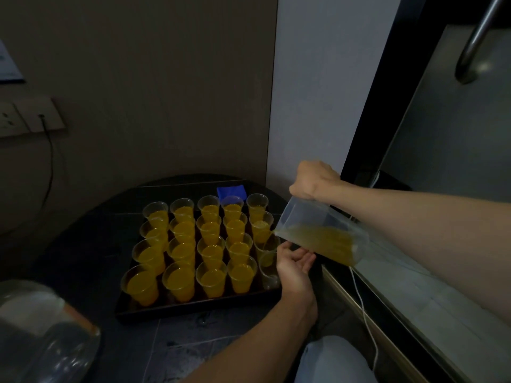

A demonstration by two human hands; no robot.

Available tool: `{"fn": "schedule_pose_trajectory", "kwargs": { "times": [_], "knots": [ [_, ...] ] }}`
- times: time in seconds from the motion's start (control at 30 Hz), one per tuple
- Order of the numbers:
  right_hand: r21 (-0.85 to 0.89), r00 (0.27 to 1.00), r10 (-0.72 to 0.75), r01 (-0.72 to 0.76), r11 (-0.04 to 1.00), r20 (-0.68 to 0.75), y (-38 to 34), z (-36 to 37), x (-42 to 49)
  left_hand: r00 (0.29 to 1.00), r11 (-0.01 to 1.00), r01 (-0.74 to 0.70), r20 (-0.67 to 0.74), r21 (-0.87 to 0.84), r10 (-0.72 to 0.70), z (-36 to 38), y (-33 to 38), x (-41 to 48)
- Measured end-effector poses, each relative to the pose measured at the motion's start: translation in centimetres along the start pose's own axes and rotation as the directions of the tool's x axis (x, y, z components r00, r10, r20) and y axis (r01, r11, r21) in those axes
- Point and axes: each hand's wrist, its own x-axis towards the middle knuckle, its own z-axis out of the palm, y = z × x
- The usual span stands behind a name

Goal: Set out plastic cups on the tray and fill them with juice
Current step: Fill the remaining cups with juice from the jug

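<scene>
Cups (210,277) stand in rows on the dark tray (193,308), nearly all holding orange juice; only the right-hand column looks unfinished. Filling is the step in hand. The right hand (315,183) grips the clear jug (318,239) from above, fingers curled tight at its top, and tips it so the spout hangs over a right-column cup (269,241). The left hand (294,261) lies palm-up, fingers loosely curved and holding nothing, just beside those cups; whether it touches one I cannot tell. The near-right cup (271,276) looks almost empty. The next move likely calls for levelling the jug, shifting the spout nearer and pouring slowly - little juice remains in it
</scene>
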Motion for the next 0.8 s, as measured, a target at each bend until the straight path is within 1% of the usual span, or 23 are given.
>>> {"fn": "schedule_pose_trajectory", "kwargs": {
  "times": [0.27, 0.53, 0.8],
  "knots": [
    [-0.020, 1.000, 0.008, -0.008, 1.000, -0.007, -0.42, 0.18, 0.05, 0.999, 0.999, 0.033, -0.021, -0.035, -0.033, -0.11, 0.17, 0.18],
    [-0.017, 1.000, 0.014, -0.014, 1.000, -0.012, -0.21, 0.38, -0.02, 0.999, 0.999, 0.036, -0.011, -0.038, -0.037, -0.29, 0.06, 0.14],
    [-0.027, 1.000, 0.004, -0.004, 1.000, 0.012, -0.38, 0.19, 0.03, 0.999, 0.999, 0.038, -0.014, -0.027, -0.038, -0.35, 0.22, -0.04]
  ]
}}
